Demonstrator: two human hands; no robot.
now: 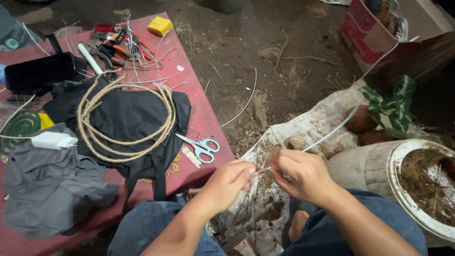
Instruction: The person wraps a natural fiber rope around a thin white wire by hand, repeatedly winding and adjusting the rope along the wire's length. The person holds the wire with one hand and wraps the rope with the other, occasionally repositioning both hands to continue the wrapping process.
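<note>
Both my hands meet low in the middle of the head view, above my knees. My left hand pinches the near end of a thin white wire between thumb and fingers. My right hand is closed around the same wire just beside it. The wire runs up and to the right from my right hand, over a dirty white sack spread on the ground. A small woven ball lies on the sack just beyond my right hand.
A red table on the left carries a coil of jute rope on black cloth, teal-handled scissors, pliers, a yellow block and grey cloth. A white pot of dry fibre, a leafy plant and a red box stand right.
</note>
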